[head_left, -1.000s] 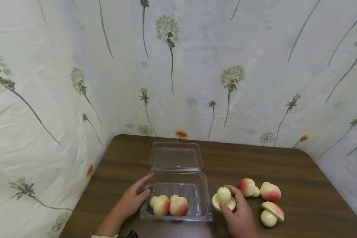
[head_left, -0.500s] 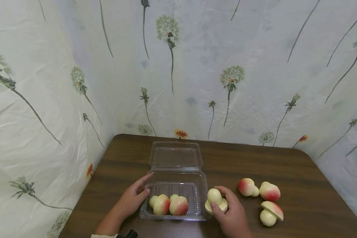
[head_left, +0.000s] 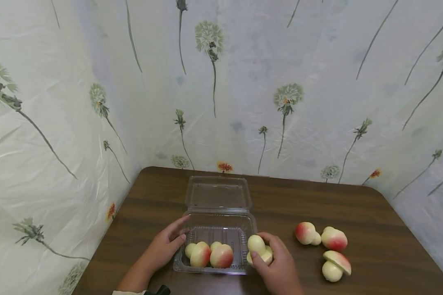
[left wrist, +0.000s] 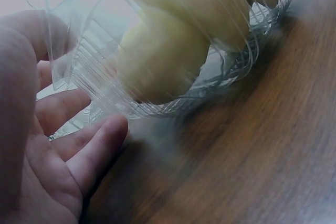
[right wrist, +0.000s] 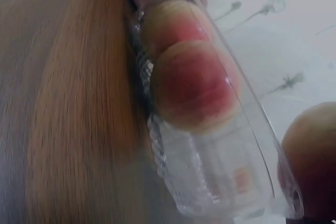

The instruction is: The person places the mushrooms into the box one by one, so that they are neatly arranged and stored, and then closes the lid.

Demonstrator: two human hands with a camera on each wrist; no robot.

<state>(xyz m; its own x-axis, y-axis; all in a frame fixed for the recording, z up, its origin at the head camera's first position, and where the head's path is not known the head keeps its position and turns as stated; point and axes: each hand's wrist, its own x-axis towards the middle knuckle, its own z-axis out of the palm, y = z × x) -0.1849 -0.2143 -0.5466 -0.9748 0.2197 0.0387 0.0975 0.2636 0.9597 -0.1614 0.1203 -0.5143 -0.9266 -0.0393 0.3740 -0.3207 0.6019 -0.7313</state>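
Mushroom is gripped in R hand, thumb & fingers curled round it, at R rim of clear box; rim contact can't be told. L hand is rested agst box's L side, fingers loosely extended, nothing gripped. If mushroom were brought in too low, rim could be caught & box tipped, being prob. light, esp. if L-hand support were lost; two mushrooms inside might be knocked. Table is dark brown, wood-grained, w/ 3 more mushrooms set on R. Behind & at L, pale creased sheeting printed w/ dandelions is hung.
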